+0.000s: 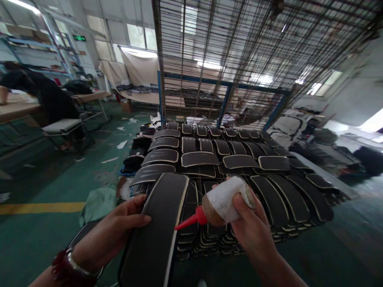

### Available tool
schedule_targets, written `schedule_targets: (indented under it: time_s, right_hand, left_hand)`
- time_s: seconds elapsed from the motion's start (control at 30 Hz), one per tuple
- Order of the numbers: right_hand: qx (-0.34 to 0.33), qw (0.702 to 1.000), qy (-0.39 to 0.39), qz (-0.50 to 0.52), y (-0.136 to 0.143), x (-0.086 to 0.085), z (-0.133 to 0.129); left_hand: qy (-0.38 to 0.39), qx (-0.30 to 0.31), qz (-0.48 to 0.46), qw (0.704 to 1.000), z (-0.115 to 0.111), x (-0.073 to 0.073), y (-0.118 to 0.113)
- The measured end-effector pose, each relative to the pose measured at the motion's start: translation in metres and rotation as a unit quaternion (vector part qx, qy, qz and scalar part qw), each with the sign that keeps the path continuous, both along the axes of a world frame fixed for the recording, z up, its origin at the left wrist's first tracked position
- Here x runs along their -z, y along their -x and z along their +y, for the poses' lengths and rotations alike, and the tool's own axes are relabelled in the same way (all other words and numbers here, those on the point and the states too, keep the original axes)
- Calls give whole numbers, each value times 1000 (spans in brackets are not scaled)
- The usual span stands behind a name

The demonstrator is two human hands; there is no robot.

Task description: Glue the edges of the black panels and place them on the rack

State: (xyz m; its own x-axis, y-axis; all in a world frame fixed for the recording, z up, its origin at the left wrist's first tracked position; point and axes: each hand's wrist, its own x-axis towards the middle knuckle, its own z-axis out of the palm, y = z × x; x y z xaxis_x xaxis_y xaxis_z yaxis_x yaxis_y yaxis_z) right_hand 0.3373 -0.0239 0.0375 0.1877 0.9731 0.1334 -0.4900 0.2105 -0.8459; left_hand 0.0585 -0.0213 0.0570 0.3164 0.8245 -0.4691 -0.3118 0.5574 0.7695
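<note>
My left hand (pixel 128 219) grips the left edge of a long, curved black panel (pixel 161 215), thumb on top and fingers mostly hidden beneath. Wrapped round a glue bottle (pixel 224 201) with a white label is my right hand (pixel 253 223). The bottle tilts down to the left, and its red nozzle (pixel 191 219) touches the panel's right edge. A pale line of glue (pixel 172 249) runs along that edge, whiter below the nozzle and yellower above it.
Beyond my hands, similar black panels with pale edges (pixel 200 159) lie in rows on a wire rack. Upright mesh racks (pixel 223 85) stand behind. A green cloth bag (pixel 98 205) lies on the floor at left. A person (pixel 44 91) leans over a table at far left, beside a stool (pixel 62 125).
</note>
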Motion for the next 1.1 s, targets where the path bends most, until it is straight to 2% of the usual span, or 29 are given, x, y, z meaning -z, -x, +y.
schedule_targets:
  time_s: [0.2,0.4,0.57,0.87,0.97,1.1]
  right_hand:
    - [-60,995,-75,-36,0,-1,-11]
    - [-82,987,-111,-83,0,-1,-20]
    - [-40,986,-79,-141,1,-4,-28]
    - [-16,990,-57,-132,6,-5,-26]
    - [-6,995,-44,-90,8,0,-23]
    - [7,1000,-8,-20,17,18,-23]
  left_hand:
    - [-5,-25,7,1000,2,0,-2]
    - [-10,-65,17,998,4,-6,-4]
    - [-27,-88,21,995,8,-7,-1]
    - [-6,-188,44,981,15,-8,4]
    - [-1,-215,23,976,15,-6,5]
    - [-4,-257,6,966,12,5,5]
